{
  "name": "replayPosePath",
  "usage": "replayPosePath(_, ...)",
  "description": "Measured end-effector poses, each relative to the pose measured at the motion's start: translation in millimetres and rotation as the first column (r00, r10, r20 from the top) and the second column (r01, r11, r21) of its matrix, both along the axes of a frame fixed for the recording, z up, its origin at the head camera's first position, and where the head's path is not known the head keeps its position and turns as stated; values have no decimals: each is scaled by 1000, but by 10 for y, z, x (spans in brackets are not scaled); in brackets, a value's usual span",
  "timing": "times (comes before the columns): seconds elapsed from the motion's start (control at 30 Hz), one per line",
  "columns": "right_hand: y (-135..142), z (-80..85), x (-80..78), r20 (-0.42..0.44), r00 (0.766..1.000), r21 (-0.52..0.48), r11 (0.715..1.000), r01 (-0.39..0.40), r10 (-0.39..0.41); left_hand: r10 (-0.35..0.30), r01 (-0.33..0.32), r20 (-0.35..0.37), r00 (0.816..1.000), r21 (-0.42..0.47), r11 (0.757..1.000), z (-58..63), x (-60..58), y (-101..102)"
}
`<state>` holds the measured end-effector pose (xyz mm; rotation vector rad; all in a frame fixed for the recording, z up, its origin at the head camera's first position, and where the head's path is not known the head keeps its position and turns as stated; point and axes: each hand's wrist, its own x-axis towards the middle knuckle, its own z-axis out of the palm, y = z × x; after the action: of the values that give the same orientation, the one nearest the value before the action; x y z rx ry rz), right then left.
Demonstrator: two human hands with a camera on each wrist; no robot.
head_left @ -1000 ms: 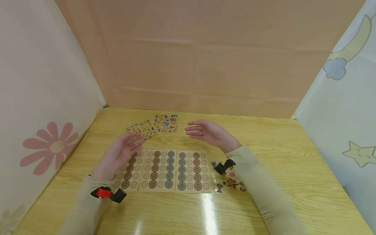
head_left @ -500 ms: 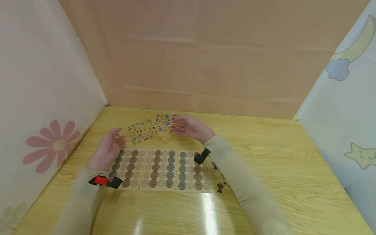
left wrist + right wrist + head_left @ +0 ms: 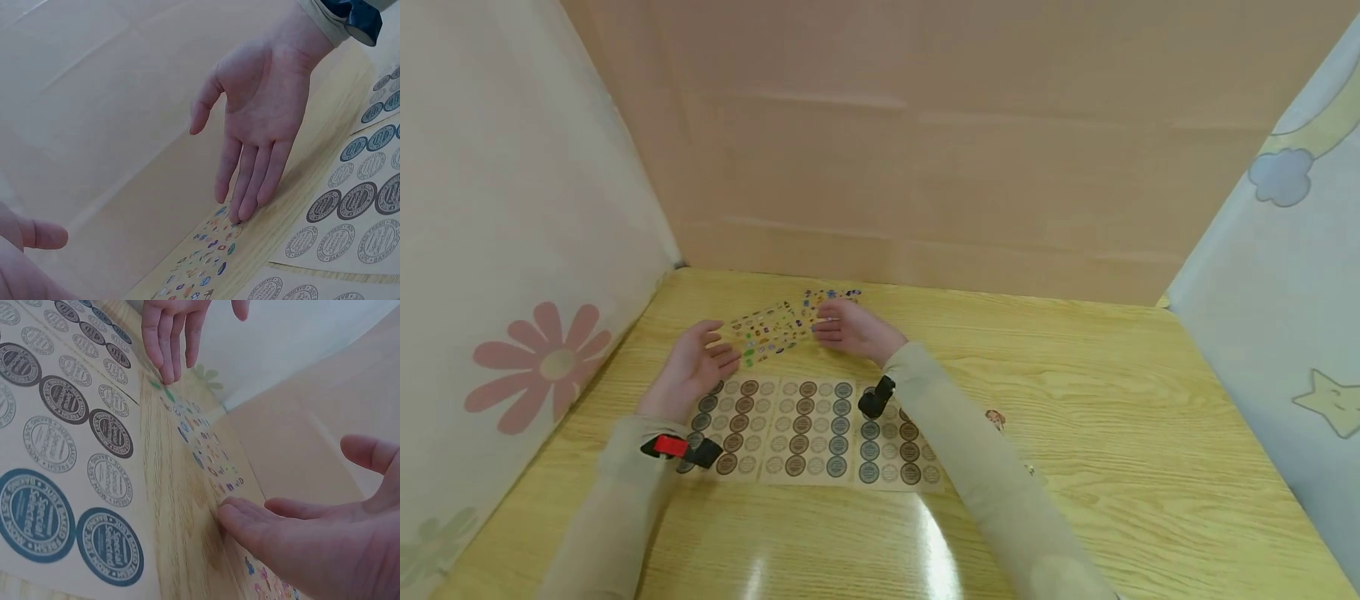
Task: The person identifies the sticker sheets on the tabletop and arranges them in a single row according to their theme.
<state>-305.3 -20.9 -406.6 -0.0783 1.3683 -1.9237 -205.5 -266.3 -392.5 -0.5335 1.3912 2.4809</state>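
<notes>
Left hand (image 3: 695, 368) and right hand (image 3: 857, 332), both holding nothing, flank a clear, multicoloured rectangular sticker sheet (image 3: 767, 334), its long axis running between them near the back edge of the surface (image 3: 1075, 375).

Left-hand grip (image 3: 696, 362) and right-hand grip (image 3: 855, 331) flank a transparent sticker sheet (image 3: 768, 334) on the wood-grain worktop (image 3: 1120, 400); circular-label sheets (image 3: 811, 433) lie nearer.

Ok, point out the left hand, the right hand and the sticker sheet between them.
Left hand (image 3: 692, 367), head view: middle of the hand.
Right hand (image 3: 261, 122), left wrist view: its palm.
Sticker sheet (image 3: 769, 334), head view: its middle.
</notes>
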Motion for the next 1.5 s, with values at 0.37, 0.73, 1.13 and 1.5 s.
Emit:
replayPosePath(0.37,-21,-41,-9,23,1000,6,1000,-3,3,-14,13,20,1000,34,999,18,-2,24)
replayPosePath(0.73,-46,-58,27,13,999,45,998,34,-34,-8,6,33,999,44,999,16,29,-21)
replayPosePath(1.13,-98,-49,46,-49,997,130,989,72,-66,-13,7,58,998,99,995,16,25,-31)
replayPosePath(1.5,-29,-69,64,-52,997,160,985,59,-52,-94,94,41,995,9,996,-60,24,-61)
